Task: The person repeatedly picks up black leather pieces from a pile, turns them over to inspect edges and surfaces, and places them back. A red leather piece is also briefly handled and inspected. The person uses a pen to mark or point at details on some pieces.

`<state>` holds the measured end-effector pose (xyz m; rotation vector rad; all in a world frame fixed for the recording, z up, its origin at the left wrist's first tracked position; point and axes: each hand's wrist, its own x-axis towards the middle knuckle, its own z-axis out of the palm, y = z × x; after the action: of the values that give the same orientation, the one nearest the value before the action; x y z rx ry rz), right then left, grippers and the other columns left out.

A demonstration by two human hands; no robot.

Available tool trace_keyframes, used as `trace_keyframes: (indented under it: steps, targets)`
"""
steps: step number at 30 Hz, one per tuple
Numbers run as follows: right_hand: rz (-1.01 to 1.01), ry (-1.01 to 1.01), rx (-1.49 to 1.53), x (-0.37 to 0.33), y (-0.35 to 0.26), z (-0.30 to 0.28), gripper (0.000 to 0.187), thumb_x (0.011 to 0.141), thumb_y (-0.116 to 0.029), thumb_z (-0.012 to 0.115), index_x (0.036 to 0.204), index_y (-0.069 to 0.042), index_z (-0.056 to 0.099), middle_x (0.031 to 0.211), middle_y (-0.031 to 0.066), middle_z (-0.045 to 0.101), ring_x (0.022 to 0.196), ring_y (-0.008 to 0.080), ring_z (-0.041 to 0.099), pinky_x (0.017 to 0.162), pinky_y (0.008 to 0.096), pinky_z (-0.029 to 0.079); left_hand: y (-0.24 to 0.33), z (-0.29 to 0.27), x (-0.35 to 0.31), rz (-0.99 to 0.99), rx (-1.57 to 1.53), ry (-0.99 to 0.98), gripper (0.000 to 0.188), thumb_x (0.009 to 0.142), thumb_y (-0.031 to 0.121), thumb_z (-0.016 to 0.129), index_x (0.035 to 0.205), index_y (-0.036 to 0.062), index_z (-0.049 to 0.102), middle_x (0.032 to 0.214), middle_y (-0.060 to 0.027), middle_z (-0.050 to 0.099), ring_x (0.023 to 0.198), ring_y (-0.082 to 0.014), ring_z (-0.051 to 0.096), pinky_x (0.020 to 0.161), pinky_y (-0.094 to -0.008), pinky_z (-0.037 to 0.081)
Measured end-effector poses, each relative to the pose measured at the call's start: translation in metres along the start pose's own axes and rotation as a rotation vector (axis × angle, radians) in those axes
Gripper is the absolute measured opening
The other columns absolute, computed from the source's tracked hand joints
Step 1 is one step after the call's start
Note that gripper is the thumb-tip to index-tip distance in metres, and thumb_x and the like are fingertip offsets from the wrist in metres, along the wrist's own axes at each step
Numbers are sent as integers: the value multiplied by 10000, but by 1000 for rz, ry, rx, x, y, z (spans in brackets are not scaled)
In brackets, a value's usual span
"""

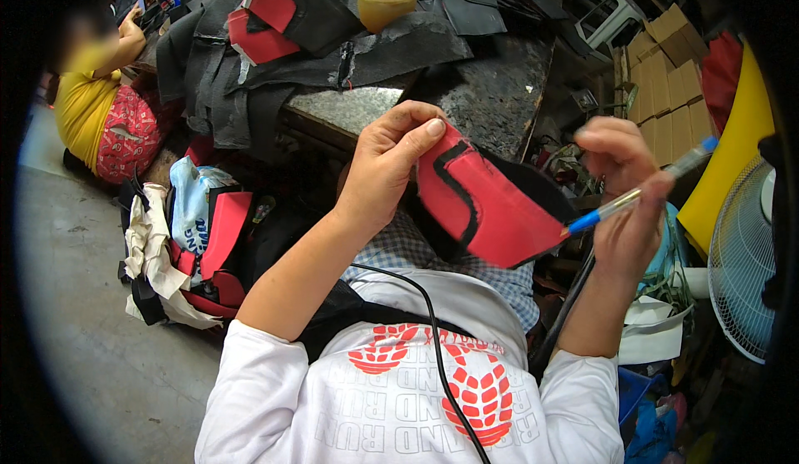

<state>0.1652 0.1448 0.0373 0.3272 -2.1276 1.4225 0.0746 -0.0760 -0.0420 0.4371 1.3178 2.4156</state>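
Observation:
My left hand (384,163) pinches the upper left corner of a red and black shoe upper piece (491,202), thumb on top, and holds it up above my lap. The piece has a red face with a curved black band and a black lining along its far edge. Between the fingers of my right hand (624,189) is a pen (617,205) with a clear barrel and blue ends. Its tip lies at the lower right edge of the red piece; whether it touches cannot be told.
The worktable (349,106) ahead bears black material sheets (250,89), red and black pieces (270,14) and a blue-lidded jar (385,2). Left stands a bag of scraps (196,214); farther off sits a person in yellow (87,114). A fan (745,256) and cardboard boxes (674,98) are right.

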Motion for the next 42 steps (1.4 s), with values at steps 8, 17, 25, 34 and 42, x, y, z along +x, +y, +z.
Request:
trace_keyframes:
  steps: [8,17,25,34,42]
  targets:
    - [78,-143,714,10,-12,-5,235,961,-151,589,1000,78,553,1104,289,562,842,316,726,756,375,637,-8,3,5,-138,-527,-43,169,1044,203,471,1110,83,571,1003,-33,653,913,-118,654,837,-305,544]
    - [-243,-42,-317,0,-15,42,156,807,107,672,913,-5,646,981,173,696,838,158,669,732,245,536,-21,7,-1,-180,-509,13,276,1046,238,443,1183,34,569,1092,-93,656,985,-194,678,851,-318,563]
    - [-354,59,-282,-4,14,74,205,763,91,690,921,-32,644,951,153,719,1018,334,689,963,465,500,-25,20,-9,-200,-440,45,222,1056,262,445,1114,92,576,1022,-23,629,924,-109,640,816,-277,542]
    - [-463,44,-360,-7,26,73,185,777,39,724,916,-45,636,919,148,726,931,305,717,919,464,524,-14,29,-17,-245,-519,95,195,1051,245,471,1114,86,566,1033,-16,604,948,-90,591,866,-252,498]
    - [-517,74,-372,-7,32,77,223,711,-3,767,900,-67,668,930,117,722,904,298,712,867,432,544,-13,35,-20,-229,-514,101,199,1048,266,482,1116,102,571,1000,-2,603,910,-78,596,815,-247,512]
